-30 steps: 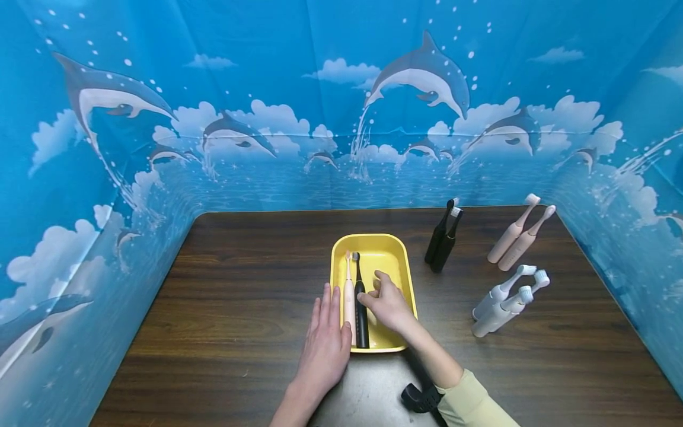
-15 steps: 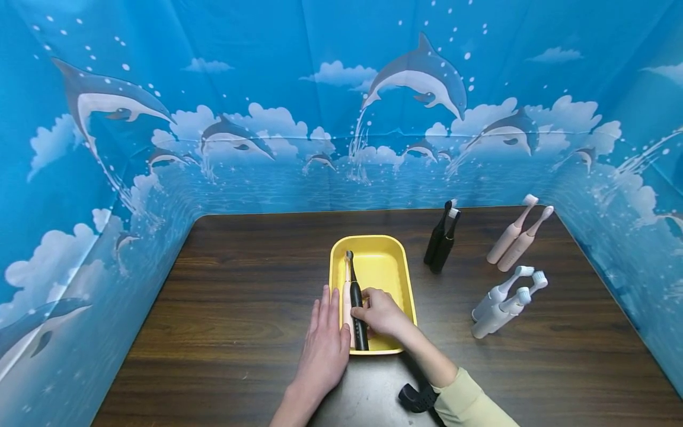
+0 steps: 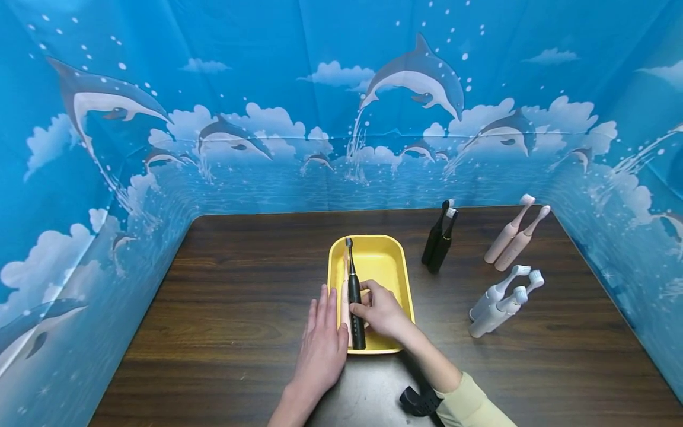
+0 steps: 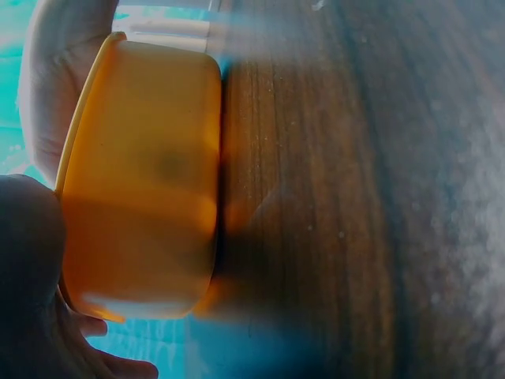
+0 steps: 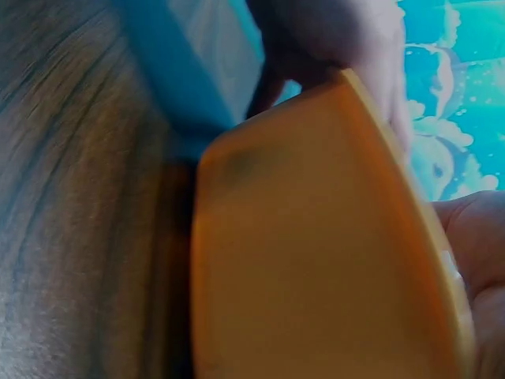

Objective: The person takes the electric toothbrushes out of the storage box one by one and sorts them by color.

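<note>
A yellow tray (image 3: 380, 261) lies on the wooden table, its outer wall filling much of both wrist views. In it, along the left side, a pale pink electric toothbrush (image 3: 345, 302) lies beside a black electric toothbrush (image 3: 358, 338). My right hand (image 3: 383, 309) reaches into the tray and grips the black handle, thumb on its left side and fingers curled on the right. My left hand (image 3: 321, 347) rests against the tray's left edge with straight fingers. The right fingertips are partly hidden behind the black handle.
To the right of the tray stand two black toothbrushes (image 3: 440, 243), two pink toothbrushes (image 3: 510, 244) and several white toothbrushes (image 3: 493, 308). A black strap-like object (image 3: 418, 401) is at the right wrist. A blue dolphin-print curtain (image 3: 256, 178) encloses the table's back and sides.
My right hand has come down from above the tray and taken hold of the black toothbrush. The brush has shifted left, closer to the pink one. My left hand has stayed in place.
</note>
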The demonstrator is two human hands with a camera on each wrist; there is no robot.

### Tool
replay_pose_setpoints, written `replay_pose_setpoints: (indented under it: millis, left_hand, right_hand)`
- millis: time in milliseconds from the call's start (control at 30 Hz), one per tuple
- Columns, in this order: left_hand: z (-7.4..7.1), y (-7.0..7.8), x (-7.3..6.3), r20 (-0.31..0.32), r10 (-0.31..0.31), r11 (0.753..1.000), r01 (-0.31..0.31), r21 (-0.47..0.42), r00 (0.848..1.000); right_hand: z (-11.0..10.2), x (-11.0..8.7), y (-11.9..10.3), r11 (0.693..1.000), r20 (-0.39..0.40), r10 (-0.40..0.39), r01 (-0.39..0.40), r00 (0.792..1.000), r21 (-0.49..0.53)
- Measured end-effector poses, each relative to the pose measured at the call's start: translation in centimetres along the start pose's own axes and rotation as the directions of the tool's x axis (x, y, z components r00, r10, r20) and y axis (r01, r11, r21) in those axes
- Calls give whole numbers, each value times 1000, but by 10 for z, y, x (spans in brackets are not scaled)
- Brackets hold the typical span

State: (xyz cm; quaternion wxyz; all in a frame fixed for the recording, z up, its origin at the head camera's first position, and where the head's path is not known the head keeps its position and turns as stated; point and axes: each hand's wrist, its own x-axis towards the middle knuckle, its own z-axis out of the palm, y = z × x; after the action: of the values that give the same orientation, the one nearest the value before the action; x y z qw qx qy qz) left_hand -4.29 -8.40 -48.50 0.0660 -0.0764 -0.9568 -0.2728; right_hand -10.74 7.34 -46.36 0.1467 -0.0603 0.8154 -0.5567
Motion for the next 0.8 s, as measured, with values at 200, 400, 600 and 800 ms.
replay_pose_setpoints:
  millis: [200,400,600,800]
  left_hand:
    - [1,0,1,-10,8,1000,-8,-5,1000]
    - [2,-1,0,-14,10,1000,-10,-10,1000]
    - [0,-1,-1,-25,11,1000,-11,-19,1000]
    - [0,0,-1,-19,10,1000,-11,-18,1000]
  right_hand:
    - [-14,-12,-15,992,-114,-76,87,991,92]
    - [-34,-26,-24,961,-323,-227,265,919,79]
    - [-50,-28,-15,861,-594,-472,485,652,-152]
    - [-64,-22,4,841,-717,-492,483,494,-245]
